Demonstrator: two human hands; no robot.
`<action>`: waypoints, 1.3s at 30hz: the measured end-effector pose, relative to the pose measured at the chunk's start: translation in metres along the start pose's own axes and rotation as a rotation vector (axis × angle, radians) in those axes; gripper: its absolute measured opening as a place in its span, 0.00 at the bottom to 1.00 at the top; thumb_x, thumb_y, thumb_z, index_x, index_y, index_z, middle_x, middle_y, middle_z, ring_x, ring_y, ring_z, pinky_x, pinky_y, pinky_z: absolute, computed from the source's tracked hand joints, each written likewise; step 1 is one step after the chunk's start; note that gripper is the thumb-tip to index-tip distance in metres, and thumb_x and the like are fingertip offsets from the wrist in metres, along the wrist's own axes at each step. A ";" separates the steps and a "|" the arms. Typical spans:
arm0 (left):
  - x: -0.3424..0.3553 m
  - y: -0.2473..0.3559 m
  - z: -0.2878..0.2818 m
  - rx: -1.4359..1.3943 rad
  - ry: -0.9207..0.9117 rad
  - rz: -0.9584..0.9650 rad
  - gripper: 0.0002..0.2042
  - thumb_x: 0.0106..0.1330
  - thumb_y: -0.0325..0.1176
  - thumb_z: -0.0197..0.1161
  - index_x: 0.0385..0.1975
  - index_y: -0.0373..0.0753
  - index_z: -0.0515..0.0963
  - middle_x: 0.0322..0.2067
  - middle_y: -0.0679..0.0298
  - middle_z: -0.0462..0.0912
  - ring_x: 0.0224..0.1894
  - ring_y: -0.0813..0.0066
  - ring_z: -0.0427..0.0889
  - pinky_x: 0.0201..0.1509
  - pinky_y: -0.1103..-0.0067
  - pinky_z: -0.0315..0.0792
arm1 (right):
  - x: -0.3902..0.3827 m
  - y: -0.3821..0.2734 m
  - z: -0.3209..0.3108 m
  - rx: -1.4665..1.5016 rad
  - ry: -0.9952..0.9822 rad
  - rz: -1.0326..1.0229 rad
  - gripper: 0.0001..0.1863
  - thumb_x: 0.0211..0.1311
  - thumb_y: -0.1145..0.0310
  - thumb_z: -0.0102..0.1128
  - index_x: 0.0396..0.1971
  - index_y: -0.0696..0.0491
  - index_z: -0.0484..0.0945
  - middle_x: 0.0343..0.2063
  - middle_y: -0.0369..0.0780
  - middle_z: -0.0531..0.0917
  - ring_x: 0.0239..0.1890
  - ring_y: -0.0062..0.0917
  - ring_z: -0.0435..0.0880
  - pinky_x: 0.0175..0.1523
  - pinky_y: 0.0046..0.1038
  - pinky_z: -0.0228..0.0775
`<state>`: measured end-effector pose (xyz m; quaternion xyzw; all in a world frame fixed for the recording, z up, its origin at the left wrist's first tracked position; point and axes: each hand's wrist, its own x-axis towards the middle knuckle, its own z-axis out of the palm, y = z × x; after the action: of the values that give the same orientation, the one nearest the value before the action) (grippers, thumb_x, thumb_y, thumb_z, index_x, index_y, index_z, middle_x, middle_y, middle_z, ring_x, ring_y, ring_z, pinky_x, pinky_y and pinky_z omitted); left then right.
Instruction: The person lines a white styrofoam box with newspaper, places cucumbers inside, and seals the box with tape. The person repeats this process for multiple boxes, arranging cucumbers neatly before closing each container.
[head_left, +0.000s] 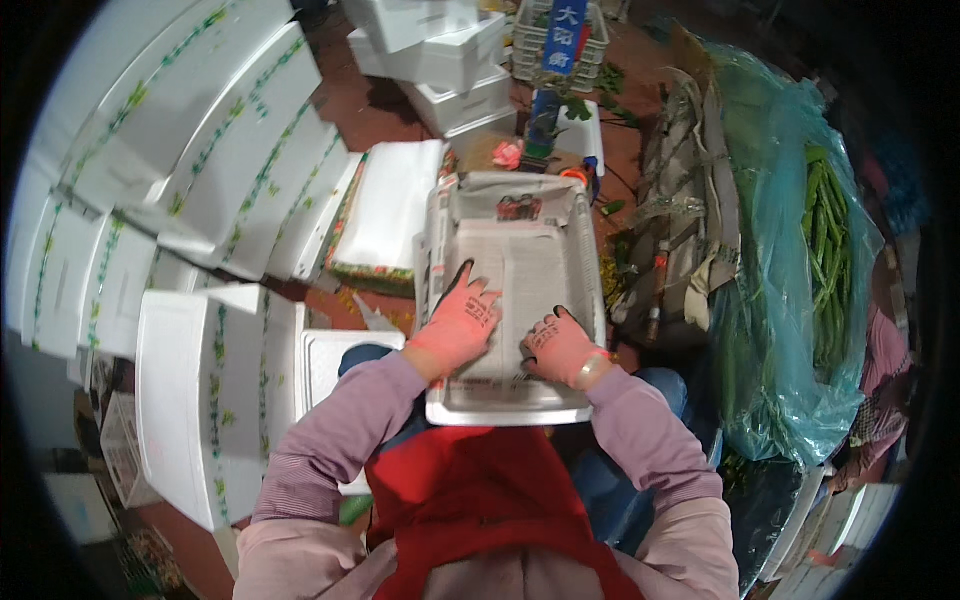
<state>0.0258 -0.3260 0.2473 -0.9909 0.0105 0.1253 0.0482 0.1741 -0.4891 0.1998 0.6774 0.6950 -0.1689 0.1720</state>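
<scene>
A white rectangular basket stands before me, over my lap. Sheets of newspaper line its bottom and far wall, with a coloured photo on the far part. My left hand, in a pink glove with dark fingertips, lies on the paper by the left wall, fingers spread. Near the right wall, my right hand rests on the paper in a matching glove. Its fingers are bent but apart, and I see nothing held in either hand. A red apron covers my lap.
White foam boxes are stacked along the left and at the back. White sheets lie in a pile left of the basket. To the right, a clear teal plastic bag holds long green vegetables. A blue scale post rises beyond the basket.
</scene>
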 end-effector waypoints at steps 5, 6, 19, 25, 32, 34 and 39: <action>-0.156 0.045 0.033 -0.392 0.739 -0.541 0.24 0.57 0.38 0.69 0.55 0.41 0.77 0.57 0.54 0.76 0.63 0.52 0.71 0.73 0.51 0.53 | -0.058 -0.061 0.000 0.228 0.292 -0.140 0.27 0.58 0.43 0.62 0.46 0.49 0.78 0.41 0.44 0.83 0.49 0.37 0.81 0.63 0.44 0.62; -0.194 0.060 0.061 -0.464 0.773 -0.773 0.23 0.58 0.36 0.69 0.55 0.40 0.77 0.57 0.53 0.76 0.63 0.51 0.71 0.72 0.53 0.56 | -0.062 -0.068 0.002 0.186 0.193 -0.106 0.27 0.57 0.43 0.63 0.46 0.49 0.77 0.42 0.45 0.83 0.49 0.38 0.82 0.62 0.44 0.63; -0.540 0.443 0.335 -0.683 -0.381 -2.757 0.24 0.67 0.43 0.61 0.57 0.32 0.74 0.54 0.45 0.78 0.58 0.47 0.75 0.63 0.60 0.68 | -0.120 -0.136 -0.138 0.053 0.401 -0.125 0.26 0.57 0.56 0.65 0.55 0.50 0.75 0.41 0.41 0.80 0.49 0.36 0.78 0.63 0.39 0.64; -0.509 0.442 0.351 -0.941 -0.235 -2.667 0.23 0.67 0.43 0.60 0.56 0.33 0.75 0.53 0.46 0.79 0.57 0.47 0.76 0.62 0.60 0.69 | -0.203 -0.243 -0.276 -0.121 0.689 -0.475 0.23 0.50 0.60 0.69 0.47 0.51 0.81 0.40 0.39 0.82 0.48 0.35 0.80 0.62 0.40 0.65; -0.515 0.456 0.350 -1.018 -0.198 -2.638 0.22 0.68 0.43 0.60 0.55 0.34 0.75 0.51 0.46 0.80 0.55 0.47 0.77 0.60 0.59 0.70 | -0.222 -0.272 -0.339 -0.277 0.741 -0.548 0.22 0.52 0.62 0.69 0.46 0.57 0.80 0.38 0.44 0.83 0.42 0.38 0.83 0.53 0.40 0.71; -0.519 0.462 0.358 -1.029 -0.201 -2.629 0.22 0.68 0.43 0.59 0.55 0.35 0.76 0.51 0.47 0.81 0.55 0.47 0.78 0.60 0.59 0.70 | -0.230 -0.270 -0.352 -0.286 0.742 -0.547 0.22 0.53 0.62 0.69 0.46 0.58 0.80 0.37 0.45 0.83 0.41 0.39 0.83 0.50 0.40 0.73; -0.548 0.472 0.368 -0.967 -0.241 -2.546 0.21 0.68 0.44 0.59 0.55 0.36 0.76 0.50 0.47 0.82 0.54 0.46 0.78 0.58 0.59 0.71 | -0.245 -0.246 -0.365 -0.233 0.707 -0.516 0.22 0.55 0.63 0.69 0.46 0.63 0.80 0.35 0.48 0.84 0.37 0.41 0.85 0.44 0.39 0.77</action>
<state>-0.6117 -0.7547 -0.0150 -0.2160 -0.9490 0.0705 -0.2184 -0.0696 -0.5412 0.6377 0.4745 0.8714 0.1147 -0.0485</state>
